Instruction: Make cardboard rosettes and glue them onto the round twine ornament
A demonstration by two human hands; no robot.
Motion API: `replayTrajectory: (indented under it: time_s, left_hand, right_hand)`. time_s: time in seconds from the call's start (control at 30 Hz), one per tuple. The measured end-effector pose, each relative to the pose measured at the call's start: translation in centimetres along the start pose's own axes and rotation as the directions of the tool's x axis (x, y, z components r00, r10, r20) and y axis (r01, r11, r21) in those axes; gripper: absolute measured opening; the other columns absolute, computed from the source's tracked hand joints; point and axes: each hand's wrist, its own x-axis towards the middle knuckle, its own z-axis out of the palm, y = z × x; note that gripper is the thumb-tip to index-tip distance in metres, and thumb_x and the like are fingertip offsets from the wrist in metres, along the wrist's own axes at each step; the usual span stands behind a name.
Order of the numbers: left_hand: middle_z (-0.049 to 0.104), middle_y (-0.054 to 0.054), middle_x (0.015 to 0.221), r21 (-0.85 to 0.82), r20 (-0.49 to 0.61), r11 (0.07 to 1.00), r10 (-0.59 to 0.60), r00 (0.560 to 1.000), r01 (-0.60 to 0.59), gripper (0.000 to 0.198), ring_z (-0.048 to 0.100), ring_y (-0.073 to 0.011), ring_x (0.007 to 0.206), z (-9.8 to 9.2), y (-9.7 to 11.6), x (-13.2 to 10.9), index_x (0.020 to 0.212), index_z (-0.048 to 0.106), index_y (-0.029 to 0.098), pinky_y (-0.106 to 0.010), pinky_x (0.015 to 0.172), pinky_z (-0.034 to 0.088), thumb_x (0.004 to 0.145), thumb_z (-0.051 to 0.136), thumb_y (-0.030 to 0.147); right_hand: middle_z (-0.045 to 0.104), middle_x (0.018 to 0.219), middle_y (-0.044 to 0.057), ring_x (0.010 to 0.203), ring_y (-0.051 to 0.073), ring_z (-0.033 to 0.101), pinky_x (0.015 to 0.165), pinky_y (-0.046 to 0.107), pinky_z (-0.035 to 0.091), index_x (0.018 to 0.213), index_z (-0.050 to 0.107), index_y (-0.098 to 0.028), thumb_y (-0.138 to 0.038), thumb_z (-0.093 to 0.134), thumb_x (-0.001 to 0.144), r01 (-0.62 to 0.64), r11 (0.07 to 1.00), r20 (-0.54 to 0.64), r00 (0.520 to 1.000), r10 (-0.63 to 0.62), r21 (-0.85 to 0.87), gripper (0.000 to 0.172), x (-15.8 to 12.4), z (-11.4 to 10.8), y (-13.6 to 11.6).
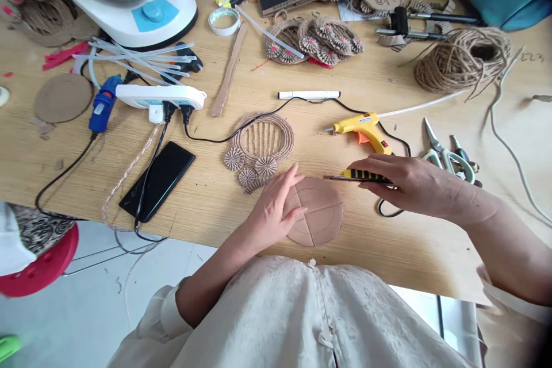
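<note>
My left hand [276, 201] lies with its fingers apart on the left side of a round cardboard disc [319, 219]. Two crossing lines and an inner ring mark the disc's face. In my right hand [401, 181] is a yellow and black utility knife [366, 176], its blade pointing left above the disc's upper edge. Just beyond my left hand sits a twine-wrapped ring [287, 137] with strands across its opening and several pleated cardboard rosettes [266, 166] along its lower side. A yellow glue gun [364, 128] rests beyond the knife.
Scissors [440, 146] lie right of my right hand, near a ball of twine [463, 60]. A black phone [158, 181] and a white power strip [161, 95] are on the left, with cords crossing the table. A fan [129, 0] stands behind.
</note>
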Motion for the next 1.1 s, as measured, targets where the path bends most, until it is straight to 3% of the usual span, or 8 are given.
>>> replayTrajectory:
  time_s: [0.2, 0.43, 0.7, 0.87, 1.1]
  left_hand:
    - [0.063, -0.012, 0.138, -0.105, -0.126, 0.993, -0.063, 0.99, 0.05, 0.061, 0.056, -0.0217, 0.132, -1.8, -0.1, 0.0, 0.156, 0.025, 0.024, -0.043, 0.114, 0.042, 0.101, 0.05, 0.02]
    - [0.064, -0.011, 0.136, -0.043, -0.136, 0.996, -0.085, 0.987, 0.08, 0.052, 0.06, -0.0214, 0.128, -2.9, -0.3, -0.2, 0.151, 0.036, 0.024, -0.042, 0.108, 0.048, 0.101, 0.049, 0.02]
    - [0.068, -0.008, 0.126, 0.091, -0.09, 0.995, -0.038, 0.995, 0.046, 0.036, 0.063, -0.0195, 0.118, -2.6, 0.4, -0.5, 0.131, 0.055, 0.021, -0.036, 0.1, 0.053, 0.096, 0.054, 0.012]
    - [0.066, -0.009, 0.126, 0.158, -0.035, 0.986, -0.039, 0.999, 0.044, 0.038, 0.06, -0.0219, 0.119, -2.6, 1.0, -0.9, 0.132, 0.054, 0.021, -0.043, 0.104, 0.05, 0.096, 0.053, 0.01]
    - [0.056, -0.009, 0.139, 0.176, 0.082, 0.982, -0.079, 0.994, 0.064, 0.051, 0.051, -0.0226, 0.131, -3.0, 1.6, -1.9, 0.142, 0.044, 0.024, -0.045, 0.113, 0.044, 0.095, 0.057, 0.013]
  right_hand:
    - [0.072, 0.11, 0.009, 0.09, 0.024, 0.071, 0.075, 0.037, 0.052, 0.129, 0.059, -0.022, -0.036, 0.045, 0.101, -0.104, 0.994, 0.007, 0.995, 0.104, 0.043, 0.034, -3.4, 0.7, 0.5]
    - [0.073, 0.107, 0.008, 0.086, 0.024, 0.072, 0.075, 0.038, 0.055, 0.127, 0.06, -0.024, -0.041, 0.046, 0.1, -0.129, 0.99, -0.009, 0.992, 0.13, 0.048, 0.036, -3.5, 1.3, 0.5]
    - [0.073, 0.105, 0.008, 0.087, 0.021, 0.071, 0.075, 0.031, 0.054, 0.121, 0.06, -0.019, -0.031, 0.047, 0.098, -0.083, 0.994, -0.062, 0.994, 0.088, 0.077, 0.03, -1.9, 3.1, -0.6]
    - [0.071, 0.081, 0.004, 0.065, 0.017, 0.065, 0.06, 0.027, 0.049, 0.116, 0.061, -0.018, -0.034, 0.052, 0.095, -0.266, 0.954, -0.12, 0.952, 0.283, 0.138, 0.028, -1.4, 4.6, -1.6]
    - [0.066, 0.073, 0.0, 0.055, 0.014, 0.056, 0.054, 0.025, 0.042, 0.113, 0.06, -0.021, -0.039, 0.054, 0.093, -0.396, 0.892, -0.119, 0.896, 0.427, 0.219, 0.028, -2.0, 4.9, -2.4]
